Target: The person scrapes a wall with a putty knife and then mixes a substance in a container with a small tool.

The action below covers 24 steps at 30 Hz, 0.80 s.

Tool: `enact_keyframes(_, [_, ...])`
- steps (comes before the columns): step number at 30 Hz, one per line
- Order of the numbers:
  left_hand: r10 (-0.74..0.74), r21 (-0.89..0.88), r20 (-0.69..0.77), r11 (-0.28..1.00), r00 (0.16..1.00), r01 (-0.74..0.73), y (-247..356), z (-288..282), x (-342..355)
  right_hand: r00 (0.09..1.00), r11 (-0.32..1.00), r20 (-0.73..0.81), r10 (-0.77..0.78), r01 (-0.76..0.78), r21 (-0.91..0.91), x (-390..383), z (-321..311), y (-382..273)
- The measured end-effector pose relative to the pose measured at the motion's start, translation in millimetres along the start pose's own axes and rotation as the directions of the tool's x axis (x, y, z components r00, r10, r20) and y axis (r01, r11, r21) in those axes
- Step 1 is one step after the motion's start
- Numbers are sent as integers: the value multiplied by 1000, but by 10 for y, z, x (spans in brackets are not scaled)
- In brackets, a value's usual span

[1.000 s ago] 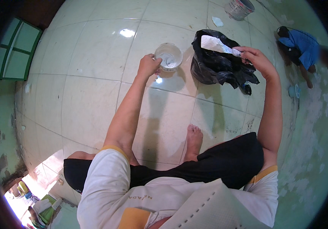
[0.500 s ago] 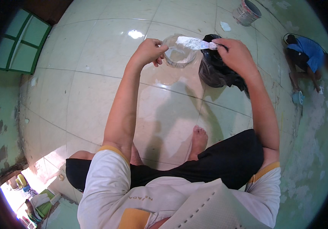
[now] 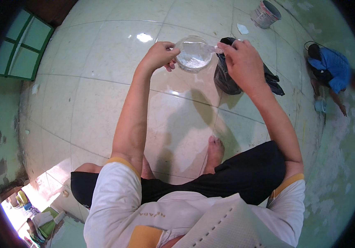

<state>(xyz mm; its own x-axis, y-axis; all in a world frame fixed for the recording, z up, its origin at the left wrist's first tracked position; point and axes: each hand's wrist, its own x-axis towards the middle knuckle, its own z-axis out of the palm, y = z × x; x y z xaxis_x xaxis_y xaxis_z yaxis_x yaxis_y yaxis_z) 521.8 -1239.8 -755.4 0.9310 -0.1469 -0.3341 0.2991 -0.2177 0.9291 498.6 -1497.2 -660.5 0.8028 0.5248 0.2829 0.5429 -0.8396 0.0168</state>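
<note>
My left hand (image 3: 159, 56) grips the left rim of a clear round tub (image 3: 193, 69), which has white powder and paste inside. My right hand (image 3: 242, 62) holds a scraper (image 3: 210, 48) by its pale handle, with the blade over the tub. Just right of the tub, a black plastic bag (image 3: 225, 78) sits on the tiled floor, partly hidden behind my right hand and forearm.
A grey bucket (image 3: 262, 18) and a white scrap (image 3: 242, 29) lie beyond the bag. At right, a person in blue (image 3: 334, 68) crouches by a patchy wall with a small blue container (image 3: 320, 106). A green panelled frame (image 3: 20, 45) stands upper left; cluttered items (image 3: 45, 221) lie lower left.
My right hand moved left from over the bag to the tub, and the white load has left the blade for the tub. My left hand rose slightly. The other person's arm moved lower.
</note>
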Motion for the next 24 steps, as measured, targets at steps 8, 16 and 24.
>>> enact_keyframes(8, [-148,39,43,988,988,146,-601,-65,413,946,957,144,290,-288,-34,-123,-1020,818])
enact_keyframes(16, [-173,38,72,985,982,171,-1011,78,559,868,842,69,491,-453,-292,-593,-1330,793])
enact_keyframes(24, [222,600,-302,800,927,3,-1156,-15,741,812,766,32,583,-536,-355,-1083,-1065,1176])
